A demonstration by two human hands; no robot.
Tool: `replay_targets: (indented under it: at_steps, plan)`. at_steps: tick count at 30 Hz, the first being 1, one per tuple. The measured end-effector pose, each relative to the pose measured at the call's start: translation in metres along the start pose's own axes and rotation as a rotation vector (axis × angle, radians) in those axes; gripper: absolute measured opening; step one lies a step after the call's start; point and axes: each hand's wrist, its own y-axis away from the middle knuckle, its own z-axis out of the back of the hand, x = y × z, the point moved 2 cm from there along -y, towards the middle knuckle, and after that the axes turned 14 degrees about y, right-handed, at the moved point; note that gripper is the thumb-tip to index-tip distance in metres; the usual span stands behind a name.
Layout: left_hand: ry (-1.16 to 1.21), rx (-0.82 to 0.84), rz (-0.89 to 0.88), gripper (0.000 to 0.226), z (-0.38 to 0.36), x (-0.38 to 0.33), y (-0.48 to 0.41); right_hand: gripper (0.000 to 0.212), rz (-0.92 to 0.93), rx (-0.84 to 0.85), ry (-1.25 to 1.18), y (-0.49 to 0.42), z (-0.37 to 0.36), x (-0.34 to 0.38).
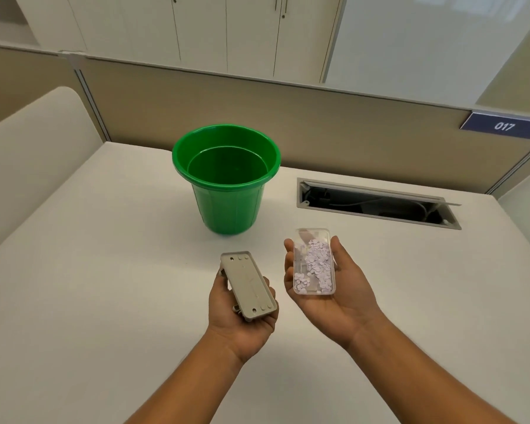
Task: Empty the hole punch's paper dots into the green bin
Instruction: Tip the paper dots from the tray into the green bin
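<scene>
Above tabletop [120, 270], near bin [227, 209]: left hand [239, 316] fingers, mostly hidden under punch [248, 286], grip it, base up. Right hand [334, 298] palm-up, fingers curled round clear tray [300, 264] holding dots [318, 264].

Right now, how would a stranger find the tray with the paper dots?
Find the green bin on the white desk. In front of it, the tray lies in the right hand. It is clear and holds pale dots, unlike the grey punch in the left hand.
</scene>
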Motion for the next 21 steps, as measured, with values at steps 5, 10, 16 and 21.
replay_targets:
  at_steps: [5,10,16,21]
  plan:
    - [0.028,0.016,-0.036,0.053,-0.029,-0.009,-0.012,0.054,0.109,0.038,0.11,-0.03,-0.053,0.055]
    - [0.005,-0.014,-0.025,0.052,-0.045,-0.014,-0.018,0.06,0.193,0.078,0.274,-0.087,-0.108,0.1]
    - [0.012,-0.065,-0.03,0.059,-0.046,-0.024,-0.019,0.06,0.359,-0.099,1.007,-0.156,-0.142,0.124]
    - [0.056,-0.064,-0.014,0.061,-0.035,-0.032,-0.022,0.057,0.641,-0.108,2.135,-0.181,-0.157,0.118]
